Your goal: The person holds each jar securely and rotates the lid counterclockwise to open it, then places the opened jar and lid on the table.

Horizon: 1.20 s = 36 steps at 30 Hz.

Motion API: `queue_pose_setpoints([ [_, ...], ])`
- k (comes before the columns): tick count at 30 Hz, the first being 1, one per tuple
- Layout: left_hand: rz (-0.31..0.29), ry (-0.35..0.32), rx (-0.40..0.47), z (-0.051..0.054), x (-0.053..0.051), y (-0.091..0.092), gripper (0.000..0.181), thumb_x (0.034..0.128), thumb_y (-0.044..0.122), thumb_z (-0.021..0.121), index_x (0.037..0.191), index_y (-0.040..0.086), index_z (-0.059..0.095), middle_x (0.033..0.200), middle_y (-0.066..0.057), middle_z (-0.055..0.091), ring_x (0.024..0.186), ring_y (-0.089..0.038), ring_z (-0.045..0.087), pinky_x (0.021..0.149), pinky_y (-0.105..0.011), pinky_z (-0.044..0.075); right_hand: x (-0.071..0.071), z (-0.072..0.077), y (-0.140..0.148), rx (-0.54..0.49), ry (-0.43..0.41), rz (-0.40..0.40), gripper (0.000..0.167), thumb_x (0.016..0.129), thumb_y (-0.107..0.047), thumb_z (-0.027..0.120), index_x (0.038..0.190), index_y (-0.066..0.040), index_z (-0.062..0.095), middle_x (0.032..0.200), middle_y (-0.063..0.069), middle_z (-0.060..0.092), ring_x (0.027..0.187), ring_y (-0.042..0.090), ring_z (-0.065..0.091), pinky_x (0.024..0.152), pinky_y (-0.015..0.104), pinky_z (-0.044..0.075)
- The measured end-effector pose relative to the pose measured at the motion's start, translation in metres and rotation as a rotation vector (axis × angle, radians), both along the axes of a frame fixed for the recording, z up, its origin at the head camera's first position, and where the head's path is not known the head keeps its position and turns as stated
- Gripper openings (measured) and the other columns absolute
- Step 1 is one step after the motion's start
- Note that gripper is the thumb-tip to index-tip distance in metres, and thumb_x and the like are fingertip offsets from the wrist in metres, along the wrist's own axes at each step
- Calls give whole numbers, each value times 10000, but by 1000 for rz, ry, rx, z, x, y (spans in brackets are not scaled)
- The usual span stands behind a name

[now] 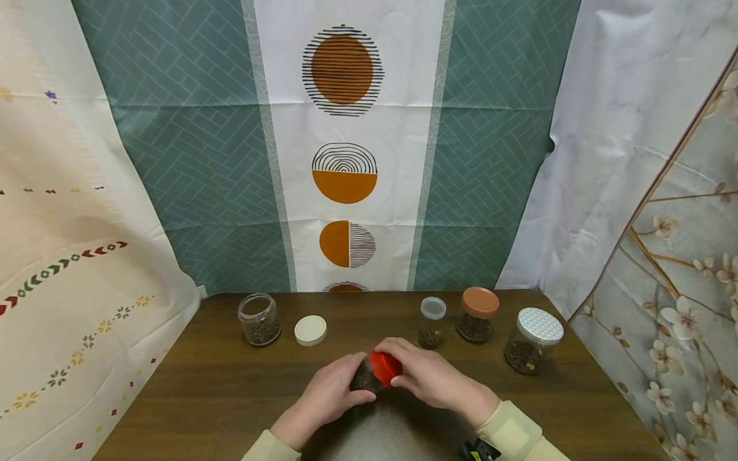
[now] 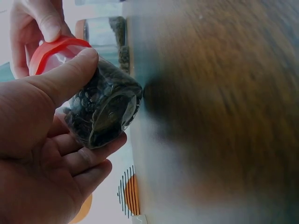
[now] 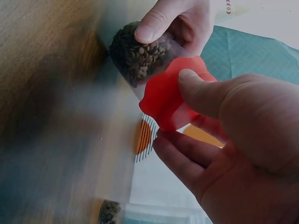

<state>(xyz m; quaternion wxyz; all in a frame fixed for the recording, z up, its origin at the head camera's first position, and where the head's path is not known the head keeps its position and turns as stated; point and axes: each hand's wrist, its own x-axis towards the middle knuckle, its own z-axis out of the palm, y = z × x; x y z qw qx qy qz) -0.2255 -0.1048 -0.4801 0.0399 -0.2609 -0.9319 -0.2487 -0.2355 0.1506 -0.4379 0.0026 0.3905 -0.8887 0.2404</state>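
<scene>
A clear jar of dark seeds point(image 1: 364, 378) is tilted just above the table, its bottom toward the left. My left hand point(image 1: 333, 392) grips its body, with the thumb across the side in the left wrist view point(image 2: 103, 105). The red scalloped lid point(image 1: 385, 367) is on the jar's right end, and my right hand point(image 1: 429, 376) holds it by the rim between thumb and fingers point(image 3: 175, 95). Whether the lid is tight or loose, I cannot tell.
An uncapped jar point(image 1: 261, 323) and a cream lid point(image 1: 311, 330) are at the back left of the wooden table point(image 1: 190, 397). Toward the right stand a small clear-lidded jar point(image 1: 431, 320), an orange-lidded jar point(image 1: 478, 314) and a white-lidded jar point(image 1: 533, 340). Curtains hang behind.
</scene>
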Motion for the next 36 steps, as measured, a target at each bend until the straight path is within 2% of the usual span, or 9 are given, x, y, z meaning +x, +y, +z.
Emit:
queue_pose_setpoints([
  [11, 1, -11, 4, 0, -1, 0, 687, 907, 387, 937, 1440, 65, 647, 1297, -62, 727, 1146, -244, 712, 929, -500, 596, -1, -1, -1, -23, 33, 31, 618, 981, -48, 836, 1517, -180, 558, 1551, -23, 552, 1304, 202, 650, 1055, 460, 569],
  [19, 2, -2, -8, 1, 0, 3, 690, 913, 399, 929, 1444, 63, 645, 1298, -64, 727, 1161, -247, 711, 944, -497, 594, -2, 2, 1, -17, -50, 40, 634, 1007, -130, 838, 1564, -234, 554, 1661, 13, 465, 1391, 257, 604, 1091, 465, 546],
  [23, 5, 12, -25, 1, 1, 4, 705, 912, 391, 931, 1451, 42, 641, 1306, -79, 727, 1180, -258, 710, 954, -499, 595, -2, 6, 1, -3, -62, 33, 629, 1043, -204, 805, 1610, -242, 534, 1673, 25, 450, 1405, 283, 577, 1085, 485, 545],
  [26, 10, 13, -20, 1, 1, 4, 703, 907, 386, 937, 1445, 44, 643, 1293, -74, 728, 1154, -246, 710, 940, -492, 598, -3, 8, 1, -8, -42, -18, 570, 1074, -315, 759, 1598, -212, 558, 1626, 47, 506, 1359, 282, 611, 1052, 505, 564],
  [30, 13, 5, -13, 0, 2, 4, 701, 897, 384, 945, 1434, 47, 648, 1266, -65, 730, 1109, -223, 707, 917, -479, 599, -4, 7, 0, -9, -21, -147, 583, 1076, -474, 704, 1561, -166, 601, 1437, 39, 647, 1207, 236, 699, 956, 497, 602],
  [33, 14, 0, -12, -1, 2, 5, 703, 895, 387, 947, 1433, 47, 648, 1265, -65, 730, 1108, -221, 705, 917, -478, 598, -4, 6, -2, 12, -29, -216, 613, 1062, -529, 696, 1539, -149, 625, 1299, 18, 697, 1055, 181, 726, 871, 456, 617],
  [36, 16, 2, -10, 0, 2, 5, 702, 896, 391, 945, 1433, 51, 648, 1262, -62, 729, 1103, -216, 702, 910, -475, 597, -3, 5, -5, 37, -30, -241, 611, 1056, -543, 697, 1518, -145, 648, 1246, 13, 706, 957, 144, 707, 823, 436, 615],
])
